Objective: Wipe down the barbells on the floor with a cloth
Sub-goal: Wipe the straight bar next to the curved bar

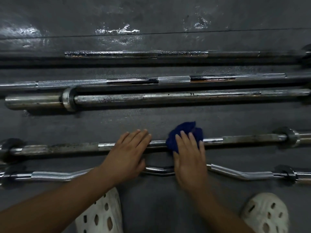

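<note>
**Both hands on the straight bar, cloth under your right palm**

Take the straight barbell (244,138) under your hands as the landmark; it lies across the dark floor (151,120) from left to right. Your right hand (190,157) lies flat on the bar's middle, fingers straight, pressing the blue cloth (186,132) against the shaft. The cloth bunches up past your fingertips on the far side of the bar. Your left hand (127,152) rests on the same bar just left of the cloth, fingers straight and together, holding nothing.

On the near side of this bar, close to it, lies the curl bar (235,173) with its bent shaft; your wrists cross over its middle. Nearer still are your two white clogs (104,214), one on each side.

On the far side lies a thick barbell (168,98) whose sleeve and collar show at the left. Just beyond it is a thinner knurled barbell (173,80), and farthest off another barbell (151,54), blurred.
</note>
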Action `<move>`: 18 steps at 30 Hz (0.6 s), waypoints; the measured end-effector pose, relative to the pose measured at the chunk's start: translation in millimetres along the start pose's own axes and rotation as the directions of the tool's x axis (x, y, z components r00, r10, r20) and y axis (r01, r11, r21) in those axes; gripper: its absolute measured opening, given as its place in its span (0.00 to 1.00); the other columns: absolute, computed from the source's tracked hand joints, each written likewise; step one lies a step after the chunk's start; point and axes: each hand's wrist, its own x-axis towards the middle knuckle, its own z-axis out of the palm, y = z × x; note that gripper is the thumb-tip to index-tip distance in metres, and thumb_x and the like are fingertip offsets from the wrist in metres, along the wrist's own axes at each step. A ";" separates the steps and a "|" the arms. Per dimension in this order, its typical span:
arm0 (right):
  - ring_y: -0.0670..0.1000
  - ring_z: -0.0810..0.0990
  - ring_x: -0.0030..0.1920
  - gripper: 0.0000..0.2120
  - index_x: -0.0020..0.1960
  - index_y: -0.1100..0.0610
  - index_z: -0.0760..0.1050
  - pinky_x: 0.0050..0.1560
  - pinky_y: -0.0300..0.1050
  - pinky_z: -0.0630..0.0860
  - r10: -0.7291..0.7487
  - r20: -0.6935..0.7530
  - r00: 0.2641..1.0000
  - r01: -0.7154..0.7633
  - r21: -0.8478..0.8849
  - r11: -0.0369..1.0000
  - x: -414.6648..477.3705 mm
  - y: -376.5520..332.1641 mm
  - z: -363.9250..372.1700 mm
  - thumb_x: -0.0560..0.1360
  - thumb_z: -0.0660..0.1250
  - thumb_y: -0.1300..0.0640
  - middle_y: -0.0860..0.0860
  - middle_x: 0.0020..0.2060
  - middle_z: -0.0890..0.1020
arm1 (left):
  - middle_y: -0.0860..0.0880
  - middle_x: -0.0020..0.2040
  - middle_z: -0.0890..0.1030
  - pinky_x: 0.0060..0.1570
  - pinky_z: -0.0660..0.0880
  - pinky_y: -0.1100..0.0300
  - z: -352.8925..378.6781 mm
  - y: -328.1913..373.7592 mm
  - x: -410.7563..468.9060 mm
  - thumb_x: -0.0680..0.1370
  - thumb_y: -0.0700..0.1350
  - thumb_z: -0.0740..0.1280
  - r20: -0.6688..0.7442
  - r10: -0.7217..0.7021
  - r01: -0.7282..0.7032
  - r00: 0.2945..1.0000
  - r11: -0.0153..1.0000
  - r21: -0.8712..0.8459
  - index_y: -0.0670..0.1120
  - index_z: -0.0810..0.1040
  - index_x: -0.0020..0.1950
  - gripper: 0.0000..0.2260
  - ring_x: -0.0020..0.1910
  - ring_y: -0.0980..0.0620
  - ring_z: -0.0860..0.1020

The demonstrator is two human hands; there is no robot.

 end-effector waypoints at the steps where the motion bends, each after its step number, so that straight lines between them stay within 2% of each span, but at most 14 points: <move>1: 0.54 0.66 0.74 0.25 0.72 0.55 0.70 0.73 0.59 0.56 -0.077 0.018 0.997 0.077 -0.026 0.997 2.7 13.4 -2.6 0.77 0.54 0.51 0.53 0.72 0.72 | 0.45 0.73 0.71 0.70 0.67 0.46 -1.0 -0.6 -0.7 0.69 0.54 0.60 0.000 0.001 -0.001 1.000 1.000 0.002 0.45 0.69 0.74 0.33 0.71 0.45 0.70; 2: 0.54 0.68 0.72 0.25 0.71 0.56 0.71 0.72 0.59 0.59 -0.090 0.011 0.996 0.090 -0.038 0.995 6.7 32.6 -7.3 0.76 0.54 0.52 0.54 0.70 0.74 | 0.45 0.73 0.71 0.70 0.67 0.46 -1.7 -1.9 -1.7 0.69 0.54 0.60 0.000 0.000 0.000 1.000 1.000 0.003 0.45 0.69 0.74 0.34 0.71 0.45 0.70; 3: 0.54 0.69 0.72 0.24 0.70 0.57 0.71 0.71 0.60 0.61 -0.021 -0.020 1.000 0.021 -0.034 0.999 10.2 50.6 -12.8 0.77 0.53 0.52 0.55 0.69 0.75 | 0.45 0.74 0.71 0.70 0.67 0.46 -2.0 -3.8 -2.9 0.69 0.54 0.60 -0.004 -0.004 0.004 1.000 1.000 0.004 0.45 0.69 0.75 0.34 0.71 0.45 0.70; 5: 0.55 0.66 0.73 0.23 0.71 0.57 0.69 0.73 0.61 0.60 0.227 -0.056 0.972 -0.225 0.029 0.974 11.7 65.8 -20.4 0.79 0.52 0.52 0.55 0.69 0.74 | 0.44 0.74 0.70 0.70 0.67 0.46 -2.2 -7.2 -3.7 0.69 0.54 0.60 -0.019 -0.013 0.013 1.000 1.000 -0.001 0.45 0.68 0.75 0.34 0.72 0.45 0.70; 6: 0.56 0.64 0.74 0.23 0.71 0.57 0.69 0.75 0.61 0.58 0.283 -0.068 0.957 -0.280 0.045 0.959 10.2 58.2 -19.0 0.80 0.52 0.51 0.55 0.70 0.72 | 0.44 0.74 0.70 0.70 0.67 0.46 -2.1 -7.0 -3.7 0.69 0.54 0.60 -0.021 -0.012 0.012 1.000 1.000 -0.008 0.45 0.68 0.75 0.34 0.71 0.45 0.70; 7: 0.56 0.63 0.75 0.23 0.72 0.57 0.68 0.75 0.60 0.56 0.263 -0.065 0.963 -0.261 0.036 0.965 6.7 45.8 -15.7 0.80 0.52 0.50 0.55 0.71 0.71 | 0.44 0.74 0.70 0.69 0.67 0.46 -2.5 -5.7 -3.8 0.69 0.54 0.60 -0.019 -0.012 0.012 1.000 1.000 -0.019 0.45 0.69 0.75 0.34 0.71 0.44 0.70; 10: 0.55 0.59 0.77 0.26 0.75 0.55 0.64 0.76 0.57 0.52 0.000 0.017 1.000 0.000 -0.017 1.000 -5.9 30.4 -5.0 0.80 0.54 0.46 0.54 0.75 0.66 | 0.44 0.74 0.71 0.69 0.69 0.45 -3.6 -0.9 -2.9 0.69 0.54 0.60 -0.015 0.003 -0.003 1.000 0.999 -0.038 0.45 0.69 0.74 0.34 0.71 0.44 0.71; 11: 0.55 0.58 0.77 0.27 0.76 0.54 0.62 0.76 0.57 0.52 -0.044 0.041 0.998 0.045 -0.035 0.998 -4.4 37.4 -5.3 0.79 0.53 0.47 0.53 0.76 0.65 | 0.44 0.73 0.71 0.68 0.69 0.45 -3.6 0.5 -3.1 0.69 0.54 0.60 -0.019 0.014 -0.015 1.000 0.999 -0.039 0.44 0.69 0.74 0.34 0.71 0.44 0.71; 13: 0.54 0.57 0.77 0.27 0.76 0.52 0.61 0.77 0.57 0.50 -0.059 0.059 0.996 0.062 -0.042 0.997 7.6 49.8 -8.6 0.78 0.52 0.48 0.52 0.75 0.65 | 0.44 0.74 0.70 0.69 0.69 0.45 -4.2 1.0 -2.7 0.69 0.54 0.60 -0.036 0.026 -0.027 0.999 0.999 -0.037 0.44 0.69 0.74 0.34 0.71 0.44 0.70; 18: 0.55 0.63 0.75 0.23 0.71 0.51 0.69 0.76 0.55 0.53 -0.092 0.061 0.994 0.094 -0.030 0.995 73.1 51.7 -18.2 0.78 0.52 0.49 0.51 0.72 0.69 | 0.43 0.75 0.69 0.70 0.64 0.47 -14.5 -2.7 5.9 0.69 0.53 0.60 -0.064 0.013 -0.015 0.998 1.000 -0.021 0.44 0.69 0.74 0.34 0.72 0.43 0.68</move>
